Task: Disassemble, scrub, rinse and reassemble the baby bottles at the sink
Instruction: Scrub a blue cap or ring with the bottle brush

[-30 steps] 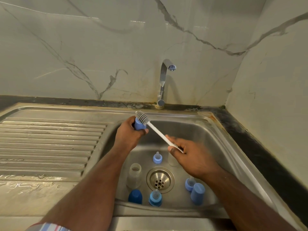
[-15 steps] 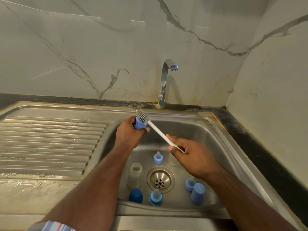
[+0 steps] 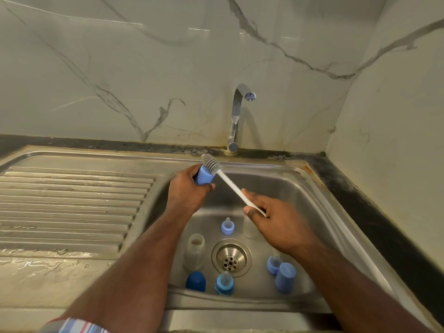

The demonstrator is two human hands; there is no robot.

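My left hand grips a light blue bottle cap over the sink's back left corner. My right hand pinches the white handle of a bottle brush, whose grey bristle head sits at the cap's upper end. In the sink basin lie a clear bottle, a second clear bottle partly behind my right hand, a nipple ring, a dark blue cap, another nipple ring, a third nipple ring and a light blue cap.
A chrome tap stands behind the basin, with no water running. The ribbed drainboard spreads to the left and is wet near the front. The drain strainer is in the basin's middle. Marble walls close the back and right.
Both hands with the cap and brush stay at almost the same spot; the brush head has shifted slightly against the cap. The pieces in the basin have not moved.
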